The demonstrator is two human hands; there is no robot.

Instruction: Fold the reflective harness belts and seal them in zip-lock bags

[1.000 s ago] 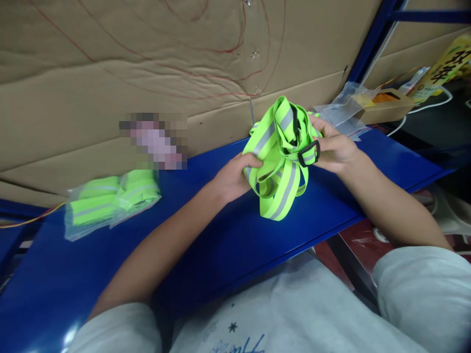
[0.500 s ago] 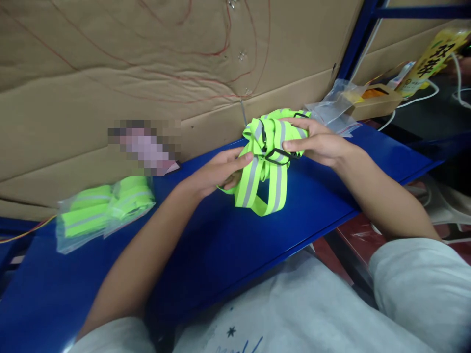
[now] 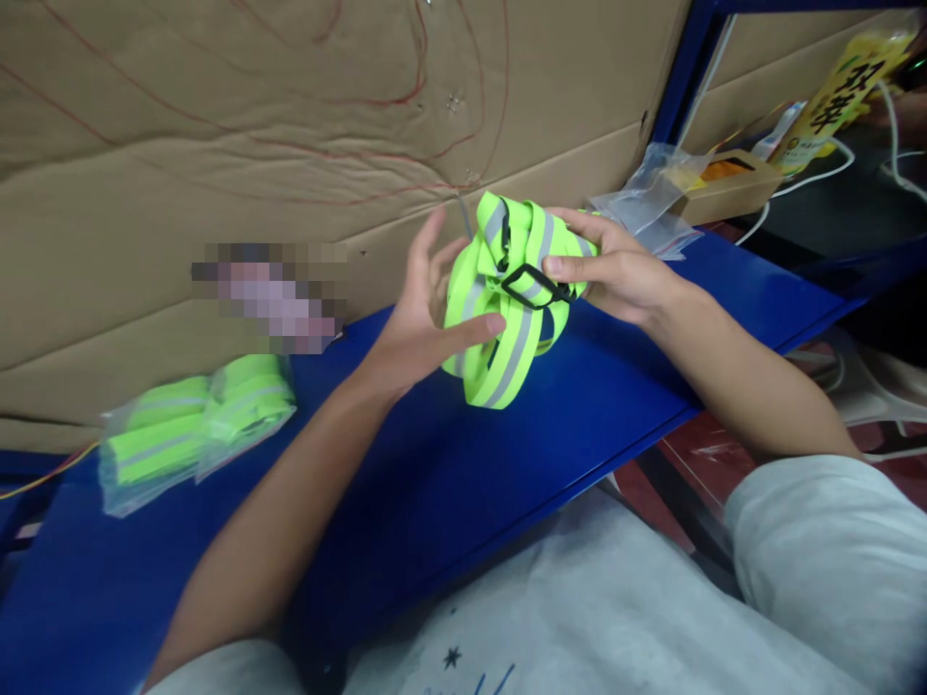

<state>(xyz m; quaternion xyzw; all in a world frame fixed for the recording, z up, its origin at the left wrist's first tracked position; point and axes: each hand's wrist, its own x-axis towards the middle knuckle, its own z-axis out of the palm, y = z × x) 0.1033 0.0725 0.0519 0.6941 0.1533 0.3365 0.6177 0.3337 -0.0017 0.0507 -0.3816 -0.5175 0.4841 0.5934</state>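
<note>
A bundle of neon-yellow reflective strap (image 3: 516,338) with a grey stripe hangs above the blue table (image 3: 463,483). My right hand (image 3: 615,270) grips its right side, thumb in front beside a black buckle (image 3: 536,288). Around the left side of the bundle, my left hand (image 3: 420,319) is spread, thumb across the front of a hanging loop and fingers raised behind. Some of the strap behind the right fingers is hidden.
Bagged neon-yellow straps (image 3: 195,415) lie on the table at the left. Clear plastic bags (image 3: 644,208) and a cardboard box (image 3: 731,188) sit at the back right. A cardboard panel (image 3: 290,116) with red wires stands behind.
My left hand has let go of the strap and opened, its fingers now spread upward. The lower loop has swung left and folded closer to the bundle, which my right hand keeps holding.
</note>
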